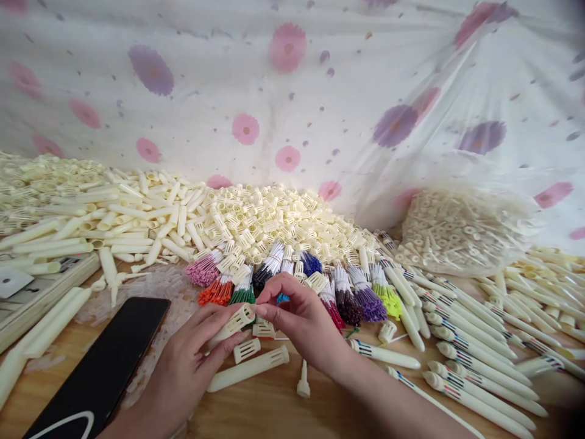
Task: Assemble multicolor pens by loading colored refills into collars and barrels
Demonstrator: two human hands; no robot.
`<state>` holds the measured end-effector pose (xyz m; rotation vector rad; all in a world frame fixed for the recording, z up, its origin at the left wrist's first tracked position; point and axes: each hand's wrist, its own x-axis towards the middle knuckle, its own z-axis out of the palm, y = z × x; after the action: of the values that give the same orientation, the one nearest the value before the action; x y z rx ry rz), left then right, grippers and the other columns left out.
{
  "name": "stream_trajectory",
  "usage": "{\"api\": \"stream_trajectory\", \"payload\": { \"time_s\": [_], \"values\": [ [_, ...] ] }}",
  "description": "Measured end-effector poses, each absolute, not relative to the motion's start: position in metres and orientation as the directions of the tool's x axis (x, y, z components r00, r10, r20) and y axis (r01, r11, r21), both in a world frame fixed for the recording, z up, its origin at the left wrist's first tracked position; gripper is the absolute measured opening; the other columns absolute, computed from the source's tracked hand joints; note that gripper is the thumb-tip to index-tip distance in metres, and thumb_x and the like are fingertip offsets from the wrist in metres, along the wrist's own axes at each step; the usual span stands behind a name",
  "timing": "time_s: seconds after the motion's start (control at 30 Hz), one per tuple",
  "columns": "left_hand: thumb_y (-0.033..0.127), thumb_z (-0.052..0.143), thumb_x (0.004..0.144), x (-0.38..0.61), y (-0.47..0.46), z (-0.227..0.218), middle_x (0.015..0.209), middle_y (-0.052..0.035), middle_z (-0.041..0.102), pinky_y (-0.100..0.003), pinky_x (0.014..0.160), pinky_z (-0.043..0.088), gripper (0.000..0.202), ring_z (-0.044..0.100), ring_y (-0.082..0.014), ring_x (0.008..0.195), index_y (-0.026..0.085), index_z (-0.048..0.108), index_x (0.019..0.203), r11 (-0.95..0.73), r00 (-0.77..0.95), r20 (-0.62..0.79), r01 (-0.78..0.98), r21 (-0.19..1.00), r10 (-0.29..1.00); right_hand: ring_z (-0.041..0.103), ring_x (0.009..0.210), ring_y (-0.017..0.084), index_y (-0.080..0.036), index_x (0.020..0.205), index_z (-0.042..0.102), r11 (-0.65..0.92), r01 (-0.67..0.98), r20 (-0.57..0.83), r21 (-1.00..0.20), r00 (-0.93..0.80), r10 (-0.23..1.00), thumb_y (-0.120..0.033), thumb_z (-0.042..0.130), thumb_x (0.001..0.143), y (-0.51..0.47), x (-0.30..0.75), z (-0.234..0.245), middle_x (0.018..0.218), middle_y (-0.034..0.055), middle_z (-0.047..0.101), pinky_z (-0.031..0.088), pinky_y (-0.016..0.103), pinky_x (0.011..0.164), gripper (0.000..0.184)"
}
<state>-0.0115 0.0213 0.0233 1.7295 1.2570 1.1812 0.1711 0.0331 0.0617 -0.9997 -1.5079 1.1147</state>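
Note:
My left hand (pixel 194 353) is closed round a cream slotted pen part (pixel 233 323), held just above the wooden table (pixel 256 408). My right hand (pixel 297 317) pinches at the tip of that same part, fingers pressed together; what it pinches is too small to name. Right behind the hands stand bundles of coloured refills (pixel 351 299): pink, orange, green, black, blue, red, purple, lime. Loose cream parts, among them a long barrel (pixel 249 369) and a short slotted piece (pixel 247 350), lie under my hands.
A black phone (pixel 105 366) lies at the left front. Heaps of cream barrels (pixel 123 219) and small slotted caps (pixel 269 219) fill the back. Several assembled pens (pixel 475 360) lie at the right, a clear bag of parts (pixel 457 231) behind them, a floral sheet beyond.

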Motion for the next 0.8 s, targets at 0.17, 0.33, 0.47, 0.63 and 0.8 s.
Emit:
{"api": "stream_trajectory", "payload": {
  "time_s": [0.17,0.33,0.47,0.63,0.8],
  "values": [
    [0.032,0.066,0.074,-0.009,0.019,0.032,0.079,-0.0013,0.068,-0.026,0.065,0.049,0.025,0.061,-0.0195,0.073,0.025,0.073,0.097,-0.133,0.213,0.065,0.322,0.938,0.975,0.041,0.05,0.006,-0.017,0.069,0.059,0.052,0.043,0.037,-0.998,-0.288,0.957,-0.053,0.068,0.07,0.037,0.172,0.063,0.064,-0.0037,0.048,0.036,0.018,0.044,0.037],
    [0.04,0.061,0.078,-0.008,0.023,0.037,0.055,0.0054,0.053,-0.022,0.054,0.04,0.026,0.048,-0.0124,0.054,0.017,0.069,0.088,0.067,0.374,-0.158,0.244,0.968,0.914,0.039,0.047,0.005,-0.016,0.072,0.061,-0.004,0.046,-0.02,-0.999,-0.353,0.935,-0.055,0.064,0.074,0.041,0.176,0.061,0.056,-0.0057,0.046,0.031,0.02,0.045,0.039],
    [0.045,0.057,0.081,-0.009,0.024,0.034,0.052,0.0064,0.049,-0.022,0.055,0.036,0.031,0.045,-0.011,0.054,0.016,0.065,0.08,0.091,0.415,-0.171,0.206,0.974,0.894,0.038,0.047,0.005,-0.015,0.074,0.062,-0.088,0.055,-0.103,-0.995,-0.394,0.913,-0.055,0.064,0.073,0.044,0.18,0.063,0.053,-0.0064,0.046,0.029,0.02,0.047,0.04],
    [0.05,0.061,0.077,-0.009,0.023,0.034,0.051,0.0077,0.048,-0.02,0.052,0.034,0.038,0.043,-0.0093,0.051,0.015,0.066,0.091,0.161,0.44,-0.218,0.163,0.973,0.871,0.038,0.049,0.006,-0.015,0.069,0.061,-0.075,0.018,-0.076,-0.997,-0.379,0.922,-0.052,0.073,0.065,0.045,0.178,0.063,0.059,-0.0046,0.052,0.03,0.02,0.048,0.039],
    [0.053,0.061,0.076,-0.009,0.021,0.03,0.053,0.0062,0.052,-0.019,0.049,0.037,0.037,0.046,-0.0077,0.048,0.016,0.064,0.08,0.222,0.462,-0.238,0.089,0.971,0.854,0.05,0.06,0.01,-0.016,0.069,0.06,0.232,0.137,0.183,-0.963,-0.3,0.936,-0.047,0.063,0.078,0.044,0.178,0.057,0.066,-0.0005,0.056,0.04,0.023,0.058,0.032]
  ]
}}
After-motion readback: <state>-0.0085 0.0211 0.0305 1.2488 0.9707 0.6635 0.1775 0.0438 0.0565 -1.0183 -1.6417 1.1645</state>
